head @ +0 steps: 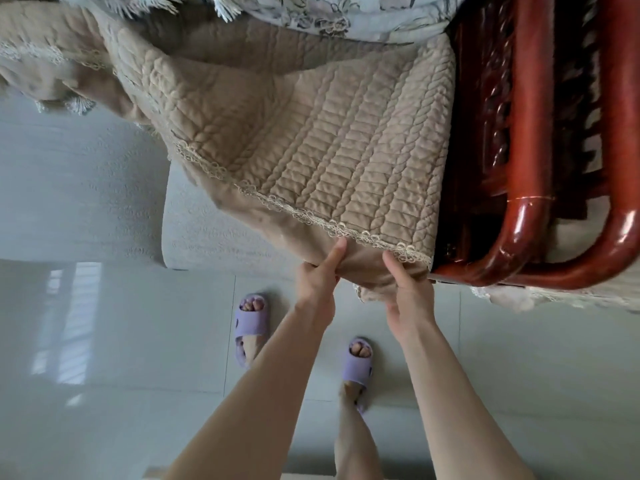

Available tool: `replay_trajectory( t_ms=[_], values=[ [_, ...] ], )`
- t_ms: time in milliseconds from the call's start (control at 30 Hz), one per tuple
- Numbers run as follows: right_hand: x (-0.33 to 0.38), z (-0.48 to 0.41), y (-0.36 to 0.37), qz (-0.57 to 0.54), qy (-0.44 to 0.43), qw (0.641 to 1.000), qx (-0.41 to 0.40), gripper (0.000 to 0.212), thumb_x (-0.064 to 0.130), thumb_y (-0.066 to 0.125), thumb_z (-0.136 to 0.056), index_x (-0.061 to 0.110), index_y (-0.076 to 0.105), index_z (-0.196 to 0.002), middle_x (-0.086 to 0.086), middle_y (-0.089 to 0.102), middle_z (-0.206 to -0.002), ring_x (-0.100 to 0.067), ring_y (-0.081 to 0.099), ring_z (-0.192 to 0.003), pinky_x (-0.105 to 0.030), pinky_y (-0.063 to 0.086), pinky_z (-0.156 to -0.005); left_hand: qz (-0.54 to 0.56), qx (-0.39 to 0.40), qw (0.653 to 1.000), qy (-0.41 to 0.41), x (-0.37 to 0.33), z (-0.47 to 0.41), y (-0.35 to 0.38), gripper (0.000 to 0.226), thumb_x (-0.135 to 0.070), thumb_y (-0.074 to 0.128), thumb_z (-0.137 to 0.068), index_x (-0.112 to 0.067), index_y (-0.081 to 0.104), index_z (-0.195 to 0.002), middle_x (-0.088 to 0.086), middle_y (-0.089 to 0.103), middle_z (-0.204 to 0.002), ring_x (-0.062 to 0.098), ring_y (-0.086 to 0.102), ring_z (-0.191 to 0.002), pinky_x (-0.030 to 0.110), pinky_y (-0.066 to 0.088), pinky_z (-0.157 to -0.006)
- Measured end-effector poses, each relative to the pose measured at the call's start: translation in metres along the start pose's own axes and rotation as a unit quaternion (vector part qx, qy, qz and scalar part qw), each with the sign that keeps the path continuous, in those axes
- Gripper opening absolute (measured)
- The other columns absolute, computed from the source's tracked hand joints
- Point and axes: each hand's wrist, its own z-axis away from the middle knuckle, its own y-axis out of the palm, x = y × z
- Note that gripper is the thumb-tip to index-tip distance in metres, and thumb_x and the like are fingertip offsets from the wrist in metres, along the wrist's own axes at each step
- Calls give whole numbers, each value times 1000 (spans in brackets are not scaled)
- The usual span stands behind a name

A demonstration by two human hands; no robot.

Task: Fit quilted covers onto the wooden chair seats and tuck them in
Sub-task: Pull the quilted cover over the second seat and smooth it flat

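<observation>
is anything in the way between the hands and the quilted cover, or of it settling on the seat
Nothing stands between them: the left hand and right hand both grip the quilted cover at its front edge. At the far side a pale floral fabric overlaps the cover, which may hinder tucking there.

Wooden chair (526,133) — w/ quilted cover (329,150) on seat

A beige quilted cover (329,150), stitched in braided ribs and edged with pale lace trim, lies spread over the seat of a glossy red-brown wooden chair (526,133). Its right edge meets the chair's carved armrest. Its left side is bunched and rumpled. Its plain front flap is gathered into folds at the seat's front edge.
</observation>
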Motion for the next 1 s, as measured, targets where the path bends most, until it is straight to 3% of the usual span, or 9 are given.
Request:
replay_trajectory(
  t_ms=[67, 167, 267, 367, 467, 600, 733, 933, 1000],
  values=[
    [0, -4, -17, 17, -1, 1000, -1, 24, 13, 74, -83, 8, 67, -106, -3, 74, -100, -15, 70, -92, -24, 51, -74, 33, -3, 999, -5, 18, 6, 8, 19, -13, 73, -83, -4, 56, -81, 5, 65, -84, 13, 63, -80, 24, 48, -81],
    [4, -12, -35, 55, -28, 998, -22, 12, 10, 75, -82, 12, 63, -79, 6, 72, -72, -9, 68, -73, -22, 52, -69, 106, 22, 994, -6, 28, -10, 10, 19, -5, 71, -81, 4, 63, -96, 15, 69, -98, 16, 68, -81, 21, 56, -69],
    [7, -24, -50, 66, -53, 995, -55, 25, 8, 76, -81, 13, 55, -69, 10, 65, -59, -5, 61, -61, -16, 49, -55, 154, -10, 988, 13, 25, -25, 1, 47, -13, 76, -76, 3, 60, -117, 16, 66, -116, 20, 67, -95, 25, 56, -71],
    [2, -29, -57, 82, -50, 994, -51, 23, 13, 79, -79, 14, 56, -74, 1, 65, -75, -10, 62, -73, -25, 52, -69, 97, -24, 995, 13, 28, -25, -8, 67, -27, 85, -65, -1, 58, -120, 14, 69, -112, 23, 68, -100, 33, 59, -76],
    [-3, -32, -61, 68, -18, 996, -46, 24, 23, 82, -75, 13, 64, -87, 2, 70, -91, -13, 67, -87, -32, 52, -85, 43, -57, 997, 2, 49, -15, -10, 38, -20, 81, -75, -4, 65, -105, 11, 72, -100, 21, 70, -89, 33, 57, -78],
    [-7, -28, -63, 42, 29, 999, 1, 20, 28, 77, -79, 12, 64, -80, 0, 66, -69, -14, 62, -66, -25, 46, -61, -39, -73, 997, -11, 83, -2, -4, 33, -27, 80, -75, -5, 68, -96, 10, 73, -93, 21, 70, -86, 33, 56, -80],
    [-7, -27, -67, 37, 28, 998, -29, 18, 19, 77, -79, 12, 65, -89, -3, 72, -92, -12, 68, -87, -23, 50, -78, -50, -67, 996, -22, 103, 4, 11, 42, -27, 78, -79, -1, 65, -110, 0, 72, -91, 11, 69, -84, 27, 57, -75],
    [-6, -36, -78, 90, -16, 992, -85, 25, 8, 79, -77, 15, 58, -68, 4, 58, -69, -1, 55, -55, -11, 46, -54, 75, -44, 996, -35, 69, -20, 3, 23, -13, 74, -81, -2, 63, -98, 7, 69, -89, 16, 65, -80, 19, 52, -63],
    [-6, -37, -81, 88, -24, 992, -92, 28, 10, 80, -77, 16, 55, -66, 5, 55, -68, -5, 53, -60, -10, 44, -53, 108, -40, 993, -26, 55, -31, -7, 36, -20, 75, -80, 1, 63, -106, 13, 70, -102, 19, 68, -86, 24, 56, -71]
  ],
)
